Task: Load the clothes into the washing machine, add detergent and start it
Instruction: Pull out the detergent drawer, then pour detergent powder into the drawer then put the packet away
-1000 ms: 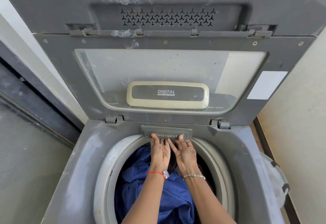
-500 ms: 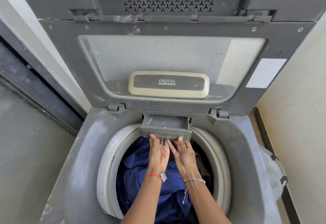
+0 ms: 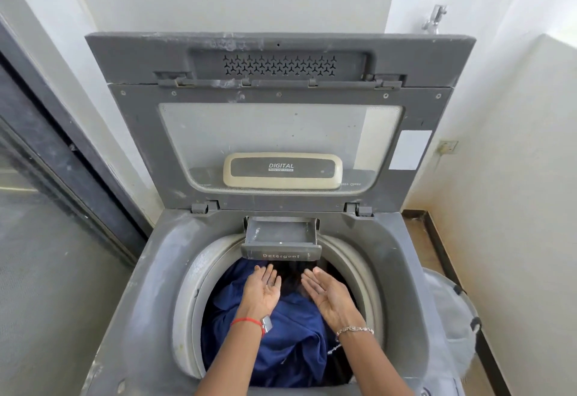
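Note:
A grey top-loading washing machine (image 3: 150, 270) stands with its lid (image 3: 281, 133) raised upright. Dark blue clothes (image 3: 290, 342) fill its drum. At the back rim the grey drawer marked "Detergent" (image 3: 281, 241) is pulled out and looks empty. My left hand (image 3: 263, 286) and my right hand (image 3: 324, 292) hover palm-up just in front of the drawer, above the clothes, fingers straight and holding nothing. Neither hand touches the drawer.
A white laundry basket (image 3: 452, 327) stands on the floor to the machine's right, against a cream wall. A dark-framed glass door (image 3: 46, 177) runs along the left. A tap (image 3: 434, 19) sticks out of the wall behind the lid.
Both hands pulled the detergent drawer out from the rim, then let go and drew back a little, palms turned up. The view has pulled back and now takes in more of the lid.

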The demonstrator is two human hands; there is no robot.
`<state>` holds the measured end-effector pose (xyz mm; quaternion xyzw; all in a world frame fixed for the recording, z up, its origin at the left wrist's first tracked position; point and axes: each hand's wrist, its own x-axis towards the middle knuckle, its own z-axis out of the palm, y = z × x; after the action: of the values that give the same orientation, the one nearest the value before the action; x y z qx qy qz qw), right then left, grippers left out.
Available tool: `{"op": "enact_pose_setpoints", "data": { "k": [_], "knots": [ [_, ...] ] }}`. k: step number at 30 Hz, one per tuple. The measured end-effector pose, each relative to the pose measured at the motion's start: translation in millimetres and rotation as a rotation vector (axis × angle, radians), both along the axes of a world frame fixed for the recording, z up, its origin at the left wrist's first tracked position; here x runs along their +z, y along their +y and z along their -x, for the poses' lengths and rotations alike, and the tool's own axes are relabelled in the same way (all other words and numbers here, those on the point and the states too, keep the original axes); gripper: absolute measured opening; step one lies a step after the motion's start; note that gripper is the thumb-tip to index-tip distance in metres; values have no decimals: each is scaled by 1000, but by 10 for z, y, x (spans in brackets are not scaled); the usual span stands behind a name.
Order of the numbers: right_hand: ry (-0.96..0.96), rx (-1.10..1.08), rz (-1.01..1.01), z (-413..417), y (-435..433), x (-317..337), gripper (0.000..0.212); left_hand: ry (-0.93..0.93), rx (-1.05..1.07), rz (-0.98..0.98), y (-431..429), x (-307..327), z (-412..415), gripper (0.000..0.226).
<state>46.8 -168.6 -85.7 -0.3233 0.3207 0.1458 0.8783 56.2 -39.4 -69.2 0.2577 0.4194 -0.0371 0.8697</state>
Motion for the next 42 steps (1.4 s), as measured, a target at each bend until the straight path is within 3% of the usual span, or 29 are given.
{"op": "enact_pose_setpoints", "data": {
  "k": [8, 14, 19, 26, 34, 38, 42],
  "knots": [
    [-45, -59, 73, 363, -375, 592, 38, -80, -339, -37, -151, 612, 223, 48],
    [-146, -112, 52, 699, -656, 1054, 28, -200, -553, 4, -510, 1190, 431, 47],
    [-248, -177, 122, 951, -1180, 1617, 12, -376, -781, 18, -1143, 1792, 549, 43],
    [-459, -434, 302, 1435, -2470, 2618, 15, -599, -1141, 62, -2508, 2785, 781, 26],
    [-537, -665, 794, 1992, -4232, 3469, 11, -704, -1404, 121, -4369, 3306, 1002, 23],
    [-424, -749, 1298, 2087, -5164, 3659, 21, -732, -1484, 153, -5281, 3422, 1048, 28],
    [-262, -595, 1758, 2080, -5869, 3684, 40, -728, -1494, 188, -5967, 3460, 1055, 41]
  ]
}}
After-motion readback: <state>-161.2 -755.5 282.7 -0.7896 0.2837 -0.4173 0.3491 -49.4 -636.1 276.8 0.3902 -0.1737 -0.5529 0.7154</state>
